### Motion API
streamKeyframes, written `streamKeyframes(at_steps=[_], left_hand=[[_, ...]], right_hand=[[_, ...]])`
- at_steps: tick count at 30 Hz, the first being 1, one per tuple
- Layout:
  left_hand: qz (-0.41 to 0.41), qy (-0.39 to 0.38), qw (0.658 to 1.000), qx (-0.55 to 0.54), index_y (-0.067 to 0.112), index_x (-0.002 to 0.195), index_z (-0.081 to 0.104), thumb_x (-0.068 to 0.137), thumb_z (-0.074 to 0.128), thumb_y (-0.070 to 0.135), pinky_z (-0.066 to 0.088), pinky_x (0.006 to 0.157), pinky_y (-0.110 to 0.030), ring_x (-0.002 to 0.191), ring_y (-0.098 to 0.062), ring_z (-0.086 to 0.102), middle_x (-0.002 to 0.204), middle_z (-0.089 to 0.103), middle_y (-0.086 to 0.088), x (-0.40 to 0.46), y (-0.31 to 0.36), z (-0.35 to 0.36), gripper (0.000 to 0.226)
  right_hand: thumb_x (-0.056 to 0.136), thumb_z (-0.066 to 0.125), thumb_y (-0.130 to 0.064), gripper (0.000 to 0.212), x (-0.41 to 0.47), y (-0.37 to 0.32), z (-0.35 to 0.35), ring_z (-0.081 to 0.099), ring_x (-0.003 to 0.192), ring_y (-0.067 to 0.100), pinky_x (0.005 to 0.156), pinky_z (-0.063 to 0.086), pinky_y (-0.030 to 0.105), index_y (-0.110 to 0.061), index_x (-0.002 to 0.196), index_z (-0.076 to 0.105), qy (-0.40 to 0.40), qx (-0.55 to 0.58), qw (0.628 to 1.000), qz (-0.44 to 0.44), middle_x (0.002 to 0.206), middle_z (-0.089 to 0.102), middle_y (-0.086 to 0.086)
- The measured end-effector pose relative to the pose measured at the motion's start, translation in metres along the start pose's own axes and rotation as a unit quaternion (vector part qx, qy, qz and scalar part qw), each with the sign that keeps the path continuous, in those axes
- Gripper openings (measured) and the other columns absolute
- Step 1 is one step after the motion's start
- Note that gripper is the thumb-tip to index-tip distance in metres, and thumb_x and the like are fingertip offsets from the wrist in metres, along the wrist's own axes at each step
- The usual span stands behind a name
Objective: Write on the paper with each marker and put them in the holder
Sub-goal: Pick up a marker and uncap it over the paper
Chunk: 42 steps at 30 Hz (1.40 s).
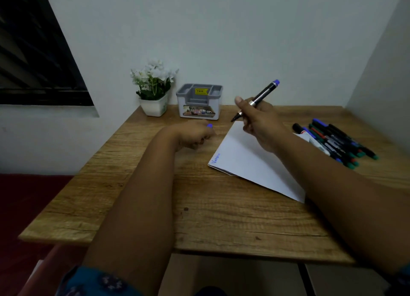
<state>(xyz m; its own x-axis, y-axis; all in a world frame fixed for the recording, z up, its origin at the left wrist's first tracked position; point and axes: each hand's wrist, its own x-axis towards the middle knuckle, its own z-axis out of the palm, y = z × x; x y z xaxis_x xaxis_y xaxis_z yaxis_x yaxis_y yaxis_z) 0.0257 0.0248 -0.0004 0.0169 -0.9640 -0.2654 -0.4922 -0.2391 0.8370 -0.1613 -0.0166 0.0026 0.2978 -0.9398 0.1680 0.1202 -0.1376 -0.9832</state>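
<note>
My right hand [260, 123] holds an uncapped black marker [263, 95] with a blue end, tip pointing down-left above the far corner of the white paper [248, 160]. A blue word is written near the paper's left corner. My left hand [193, 134] rests on the table left of the paper, closed on the marker's blue cap [209, 125]. The grey and white holder [199, 101] stands at the back of the table, beyond both hands; no marker shows in it. Several other markers [335, 140] lie in a bunch at the right of the paper.
A small white pot of white flowers [154, 89] stands left of the holder against the wall. The wooden table [155, 195] ends at a near edge below my forearms. A dark window fills the upper left; a wall closes the right side.
</note>
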Motion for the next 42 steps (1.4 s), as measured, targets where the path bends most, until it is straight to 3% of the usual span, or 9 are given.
streamKeyframes(at_steps=[3, 7, 11, 14, 17, 22, 30, 35, 42], left_hand=[[0.025, -0.018, 0.988, -0.15, 0.005, 0.104, 0.05, 0.096, 0.048, 0.016, 0.031, 0.051, -0.024, 0.06, -0.012, 0.039, 0.078, 0.044, -0.003, 0.0, 0.004, 0.005, 0.014], [0.086, -0.007, 0.984, -0.158, 0.01, 0.104, 0.056, 0.102, 0.043, 0.018, 0.038, 0.056, -0.021, 0.064, -0.009, 0.044, 0.08, 0.05, 0.001, -0.003, 0.008, 0.01, 0.015], [0.122, -0.01, 0.977, -0.174, 0.009, 0.104, 0.058, 0.102, 0.043, 0.016, 0.038, 0.052, -0.019, 0.063, -0.008, 0.042, 0.079, 0.049, 0.001, -0.003, 0.008, 0.012, 0.016], [0.139, -0.012, 0.974, -0.181, 0.007, 0.1, 0.057, 0.102, 0.043, 0.015, 0.036, 0.05, -0.017, 0.061, -0.007, 0.041, 0.078, 0.047, 0.0, -0.002, 0.01, 0.016, 0.016], [0.149, -0.009, 0.968, -0.202, 0.002, 0.113, 0.059, 0.102, 0.043, 0.015, 0.036, 0.049, -0.016, 0.06, -0.006, 0.04, 0.079, 0.045, -0.001, -0.001, 0.009, 0.015, 0.024], [0.169, -0.005, 0.953, -0.25, 0.006, 0.107, 0.061, 0.101, 0.046, 0.014, 0.035, 0.046, -0.016, 0.058, -0.005, 0.04, 0.079, 0.043, -0.004, -0.002, 0.012, 0.015, 0.019], [0.187, 0.033, 0.957, -0.221, 0.017, 0.086, 0.062, 0.1, 0.049, 0.022, 0.027, 0.045, -0.016, 0.053, -0.005, 0.032, 0.065, 0.04, 0.004, -0.005, 0.018, 0.025, 0.02], [0.218, 0.109, 0.956, -0.166, 0.019, 0.091, 0.061, 0.093, 0.061, 0.031, 0.037, 0.05, -0.016, 0.05, 0.002, 0.043, 0.067, 0.052, 0.011, -0.006, 0.02, 0.028, 0.011], [0.24, 0.125, 0.948, -0.17, 0.017, 0.084, 0.057, 0.091, 0.064, 0.02, 0.037, 0.056, -0.021, 0.055, 0.0, 0.046, 0.067, 0.059, 0.017, -0.007, 0.018, 0.023, 0.01]], right_hand=[[0.096, 0.056, -0.04, 0.028, 0.001, -0.008, -0.003, 0.048, 0.056, 0.008, 0.058, 0.043, 0.02, -0.018, 0.079, 0.056, 0.023, 0.076, 0.996, 0.029, 0.064, 0.055, -0.002], [0.099, 0.042, -0.033, 0.03, -0.003, -0.006, -0.008, 0.06, 0.063, 0.012, 0.067, 0.046, 0.029, -0.018, 0.084, 0.063, 0.014, 0.123, 0.991, 0.054, 0.068, 0.065, 0.002], [0.098, 0.043, -0.024, 0.033, -0.007, -0.003, -0.01, 0.056, 0.057, 0.013, 0.066, 0.047, 0.027, -0.013, 0.073, 0.062, 0.02, 0.093, 0.995, 0.036, 0.063, 0.063, 0.005], [0.1, 0.046, -0.025, 0.029, -0.006, 0.0, -0.009, 0.06, 0.06, 0.012, 0.069, 0.049, 0.027, -0.012, 0.081, 0.063, 0.004, 0.065, 0.998, 0.025, 0.069, 0.066, 0.006], [0.099, 0.054, -0.027, 0.02, -0.005, 0.002, -0.01, 0.062, 0.064, 0.008, 0.073, 0.05, 0.025, -0.013, 0.087, 0.061, -0.011, 0.058, 0.998, 0.009, 0.074, 0.065, 0.003], [0.097, 0.057, -0.021, 0.017, -0.005, -0.001, -0.014, 0.058, 0.063, 0.008, 0.071, 0.049, 0.024, -0.014, 0.082, 0.062, -0.003, 0.08, 0.997, 0.009, 0.069, 0.061, 0.002], [0.093, 0.064, -0.023, 0.013, -0.007, 0.005, -0.009, 0.067, 0.074, 0.007, 0.077, 0.053, 0.022, -0.012, 0.099, 0.068, -0.049, 0.09, 0.995, 0.019, 0.081, 0.072, 0.001], [0.092, 0.066, -0.023, 0.01, -0.01, 0.008, 0.0, 0.067, 0.076, 0.006, 0.078, 0.053, 0.022, -0.015, 0.096, 0.071, -0.055, 0.12, 0.991, 0.023, 0.082, 0.072, -0.002], [0.088, 0.071, -0.019, 0.015, -0.009, 0.01, 0.003, 0.062, 0.073, 0.005, 0.072, 0.05, 0.022, -0.011, 0.101, 0.07, -0.051, 0.132, 0.989, 0.041, 0.079, 0.068, -0.001]])
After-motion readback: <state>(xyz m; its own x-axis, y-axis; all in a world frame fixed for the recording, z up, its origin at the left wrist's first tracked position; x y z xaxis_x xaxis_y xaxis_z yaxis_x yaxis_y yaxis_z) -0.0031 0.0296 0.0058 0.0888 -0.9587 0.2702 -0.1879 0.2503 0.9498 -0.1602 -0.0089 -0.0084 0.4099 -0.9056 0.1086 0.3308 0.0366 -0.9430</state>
